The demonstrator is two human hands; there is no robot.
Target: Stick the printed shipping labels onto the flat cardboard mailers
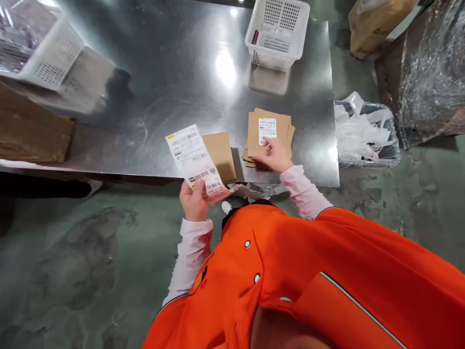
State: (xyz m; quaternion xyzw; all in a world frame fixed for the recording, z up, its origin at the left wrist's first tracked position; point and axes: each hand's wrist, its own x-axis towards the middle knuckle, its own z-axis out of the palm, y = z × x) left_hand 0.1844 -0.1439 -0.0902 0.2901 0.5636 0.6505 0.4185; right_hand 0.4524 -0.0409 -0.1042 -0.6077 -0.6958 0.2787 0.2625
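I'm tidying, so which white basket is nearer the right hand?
The basket beyond the cardboard stack at the right hand; the other basket sits far left on the table.

We cannot read the fine print on the label sheet (192, 152); our left hand (195, 199) hides part of it. The left edge cuts off a white basket (54, 63) and a brown box (34, 128).

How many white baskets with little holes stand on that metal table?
2: left basket at the picture's upper left; right basket by the far right corner of the table. Others may be out of view.
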